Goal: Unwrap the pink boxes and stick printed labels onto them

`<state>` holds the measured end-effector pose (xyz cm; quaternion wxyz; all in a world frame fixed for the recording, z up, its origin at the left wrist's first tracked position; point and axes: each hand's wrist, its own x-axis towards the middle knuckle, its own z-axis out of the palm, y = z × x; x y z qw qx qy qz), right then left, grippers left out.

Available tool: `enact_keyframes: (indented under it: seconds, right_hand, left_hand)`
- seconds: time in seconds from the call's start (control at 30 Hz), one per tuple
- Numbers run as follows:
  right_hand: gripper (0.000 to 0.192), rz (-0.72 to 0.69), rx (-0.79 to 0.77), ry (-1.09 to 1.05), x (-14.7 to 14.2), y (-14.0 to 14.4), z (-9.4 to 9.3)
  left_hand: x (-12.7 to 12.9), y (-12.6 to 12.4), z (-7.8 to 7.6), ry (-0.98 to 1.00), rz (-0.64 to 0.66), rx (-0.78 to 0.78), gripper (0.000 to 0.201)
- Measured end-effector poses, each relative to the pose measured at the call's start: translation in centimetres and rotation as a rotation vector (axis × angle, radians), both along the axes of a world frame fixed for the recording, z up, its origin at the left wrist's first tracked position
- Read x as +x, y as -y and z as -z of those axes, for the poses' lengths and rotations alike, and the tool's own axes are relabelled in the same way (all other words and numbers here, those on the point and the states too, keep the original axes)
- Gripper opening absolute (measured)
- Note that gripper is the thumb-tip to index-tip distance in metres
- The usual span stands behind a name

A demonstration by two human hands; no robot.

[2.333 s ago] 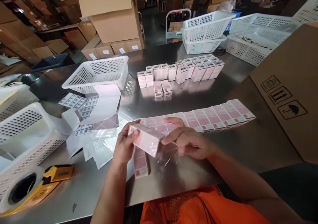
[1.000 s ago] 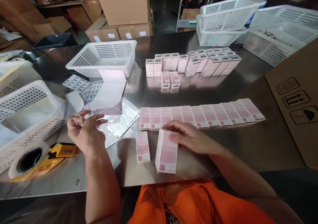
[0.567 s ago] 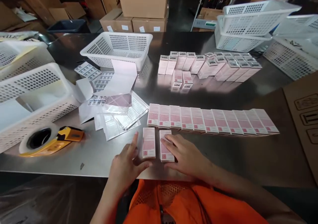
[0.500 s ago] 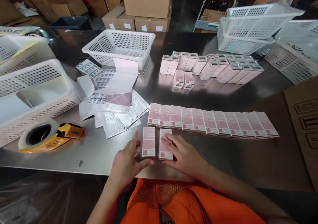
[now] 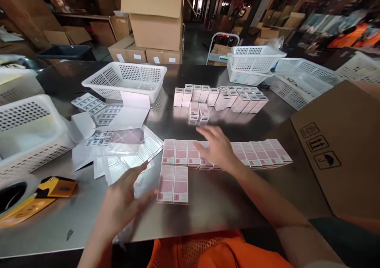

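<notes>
Both hands empty, grip loose: left hand point(image 5: 126, 202) beside two pink boxes point(image 5: 173, 184) (flat), right hand point(image 5: 218, 147) over the box row point(image 5: 255, 153).

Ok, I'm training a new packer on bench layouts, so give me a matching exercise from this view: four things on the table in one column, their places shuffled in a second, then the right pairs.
Things:
1. tape dispenser
2. flat row of pink boxes
3. upright pink boxes
4. empty white basket

Places:
A. far middle of the table, standing in a group
B. near left corner of the table
C. far left of centre, behind the label sheets
D. under the right hand, running across the table

Pairs: 1-B, 2-D, 3-A, 4-C
</notes>
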<state>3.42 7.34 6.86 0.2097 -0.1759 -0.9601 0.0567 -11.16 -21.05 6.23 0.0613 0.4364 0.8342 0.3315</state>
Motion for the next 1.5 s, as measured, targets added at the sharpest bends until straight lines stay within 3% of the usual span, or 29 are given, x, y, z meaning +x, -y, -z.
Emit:
enact_keyframes:
  seconds: [0.03, 0.1, 0.2, 0.3, 0.43, 0.53, 0.67, 0.77, 0.87, 1.03, 1.13, 1.2, 1.3, 1.37, 1.5]
  right_hand:
    - [0.050, 0.100, 0.029, 0.091, -1.6, -2.1, -0.5]
    - [0.057, 0.170, 0.037, 0.128, -4.8, -5.8, -0.9]
    - [0.049, 0.136, 0.045, 0.188, -8.3, -8.9, -0.5]
    - [0.031, 0.036, 0.075, 0.225, -9.4, -9.5, 0.5]
    - [0.026, -0.098, 0.101, 0.235, -9.0, -8.4, 1.7]
    - [0.028, -0.206, 0.076, 0.277, -9.1, -8.0, 1.7]
    - [0.060, -0.316, 0.037, 0.361, -10.6, -9.3, 0.7]
    - [0.048, -0.350, 0.023, 0.356, -11.8, -10.2, -0.3]
    - [0.035, -0.350, 0.012, 0.245, -12.3, -8.8, -1.6]
    - [0.062, -0.370, -0.053, 0.002, -10.3, -1.3, -2.6]
    - [0.067, -0.469, -0.209, -0.148, -7.6, 2.4, -2.7]
    - [0.048, -0.495, -0.353, -0.275, -5.8, 3.5, -2.7]
    - [0.013, -0.406, -0.454, -0.438, -3.6, 3.9, -2.6]
    - [0.006, -0.355, -0.427, -0.493, -2.5, 3.9, -2.5]
    - [0.010, -0.400, -0.397, -0.493, -0.6, 4.2, -2.6]
  left_hand:
    - [-0.4, -0.9, -1.1, 0.006, -0.013, 0.043, 0.060]
    - [-0.9, -3.5, -3.1, 0.079, -0.015, 0.164, 0.055]
    - [-0.7, -7.6, -4.0, 0.303, 0.033, 0.346, 0.049]
    - [-0.3, -9.8, -2.5, 0.455, -0.003, 0.400, 0.047]
    - [-0.2, -9.7, -0.2, 0.442, -0.030, 0.306, 0.045]
    - [-0.6, -9.2, 0.2, 0.389, -0.041, 0.257, 0.045]
    - [-1.2, -9.5, 0.3, 0.358, -0.073, 0.255, 0.040]
    - [-1.7, -9.6, 0.6, 0.339, -0.111, 0.273, 0.040]
    - [-2.3, -9.5, 0.9, 0.337, -0.183, 0.307, 0.047]
    - [-2.9, -9.2, 1.0, 0.510, -0.253, 0.534, 0.079]
    - [-2.4, -8.9, 0.4, 0.645, -0.193, 0.649, 0.069]
    - [-1.8, -8.8, 0.0, 0.618, -0.170, 0.666, 0.060]
    - [-0.8, -8.7, -0.2, 0.494, -0.126, 0.656, 0.059]
    - [-0.2, -8.7, -0.1, 0.470, -0.082, 0.636, 0.060]
    - [0.6, -8.9, -0.1, 0.510, 0.007, 0.624, 0.061]
